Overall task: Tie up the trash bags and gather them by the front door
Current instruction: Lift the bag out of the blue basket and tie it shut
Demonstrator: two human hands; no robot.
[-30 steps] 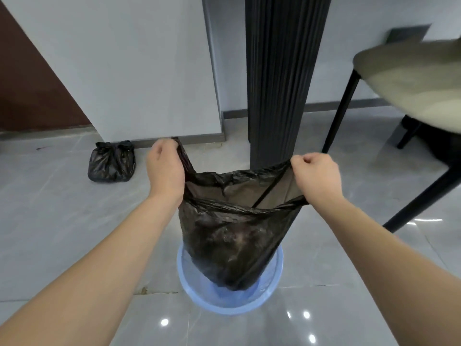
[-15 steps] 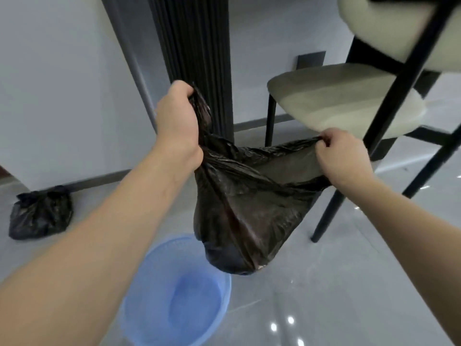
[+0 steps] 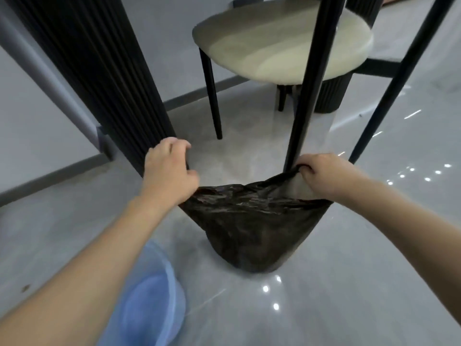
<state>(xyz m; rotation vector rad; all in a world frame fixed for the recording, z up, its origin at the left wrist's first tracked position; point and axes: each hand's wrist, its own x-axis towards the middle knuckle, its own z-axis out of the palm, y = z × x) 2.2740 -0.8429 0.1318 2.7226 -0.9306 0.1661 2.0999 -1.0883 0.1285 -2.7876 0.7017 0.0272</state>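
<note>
Blue bin (image 3: 149, 310) is seen on the floor, lower left of the black trash bag (image 3: 252, 228). Bag's left rim is pinched in the left hand (image 3: 169, 176), grip closed on plastic. Bag is held stretched open, its bottom at or just above the floor; contact cannot be told. Right rim is clenched in the right hand (image 3: 321, 176). Chair seat (image 3: 282, 43) is noted behind the bag.

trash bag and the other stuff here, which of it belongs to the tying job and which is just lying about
Part of the job:
black trash bag
left hand, gripping the bag's rim
right hand, gripping the rim

Just lying about:
blue bin
cream chair
black fluted column
</note>
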